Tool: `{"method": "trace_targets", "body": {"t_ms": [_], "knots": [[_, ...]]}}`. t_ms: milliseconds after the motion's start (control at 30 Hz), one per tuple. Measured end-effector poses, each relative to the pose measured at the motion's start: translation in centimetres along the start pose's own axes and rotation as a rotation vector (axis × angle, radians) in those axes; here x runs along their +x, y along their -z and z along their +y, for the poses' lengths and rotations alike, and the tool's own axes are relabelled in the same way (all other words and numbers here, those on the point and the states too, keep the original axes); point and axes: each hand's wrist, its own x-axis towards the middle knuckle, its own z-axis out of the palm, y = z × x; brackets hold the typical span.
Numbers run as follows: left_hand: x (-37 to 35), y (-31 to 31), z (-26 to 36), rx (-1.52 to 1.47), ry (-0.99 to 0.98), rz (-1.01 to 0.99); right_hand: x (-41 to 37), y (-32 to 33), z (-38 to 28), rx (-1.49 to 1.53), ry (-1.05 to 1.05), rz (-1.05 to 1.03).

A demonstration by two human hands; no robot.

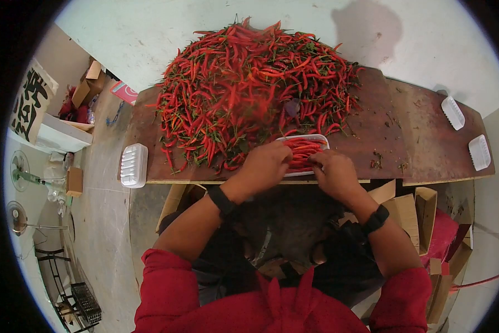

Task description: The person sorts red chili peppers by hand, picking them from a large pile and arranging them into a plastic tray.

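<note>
A big heap of red chillies (pixel 255 83) with green stems covers the far part of a dark wooden table (pixel 405 139). At the table's near edge lies a white foam tray (pixel 321 137) partly filled with chillies (pixel 305 149) laid side by side. My left hand (pixel 266 165) rests on the tray's left end, fingers curled over the chillies. My right hand (pixel 333 172) presses on the tray's near right corner, fingertips touching the chillies. Both wrists wear black bands, and the sleeves are red.
An empty white tray (pixel 133 165) sits at the table's left end, two more trays (pixel 453 112) (pixel 479 152) at the right end. Cardboard boxes (pixel 421 208) stand under the table at right. More boxes (pixel 88 86) and fans (pixel 19 172) stand on the floor at left.
</note>
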Motion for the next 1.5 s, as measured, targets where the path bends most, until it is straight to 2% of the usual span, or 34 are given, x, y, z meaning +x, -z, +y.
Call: {"method": "trace_targets", "body": {"t_ms": [233,500,600,800,867,900,967,1100,1167,1367,1500], "knots": [[0.1,-0.6,-0.4,-0.012,-0.002,0.009,0.1,-0.5,0.4,0.017,0.031,0.014],[0.1,-0.9,-0.5,-0.012,0.018,0.018,0.2,-0.1,-0.1,-0.009,-0.007,-0.08],[0.1,-0.7,-0.5,0.007,0.026,0.005,0.2,0.0,-0.2,0.036,0.029,-0.016],[-0.1,1.8,-1.3,0.06,0.077,0.062,0.2,0.7,-0.5,0.067,0.025,0.025],[-0.4,3.1,-2.8,0.128,0.059,0.198,0.1,0.5,-0.1,0.069,0.024,0.058],[-0.7,3.8,-3.6,0.128,0.058,0.2,0.1,0.5,0.0,0.073,0.019,0.09],[-1.5,5.2,-5.0,0.288,0.186,0.198,0.1,0.8,-0.3,0.087,0.026,0.106],[-2.6,6.5,-5.9,0.389,0.289,0.179,0.3,1.5,-0.9,0.115,-0.03,0.066],[-2.7,6.3,-6.0,0.439,0.449,0.092,0.4,1.3,-0.9,0.097,-0.022,0.056],[-2.8,5.0,-7.3,0.462,0.531,0.037,-0.1,0.8,-1.1,0.042,0.002,0.075],[-2.9,6.0,-7.1,0.459,0.518,0.138,-0.3,0.8,-0.8,-0.001,0.008,0.07]]}}
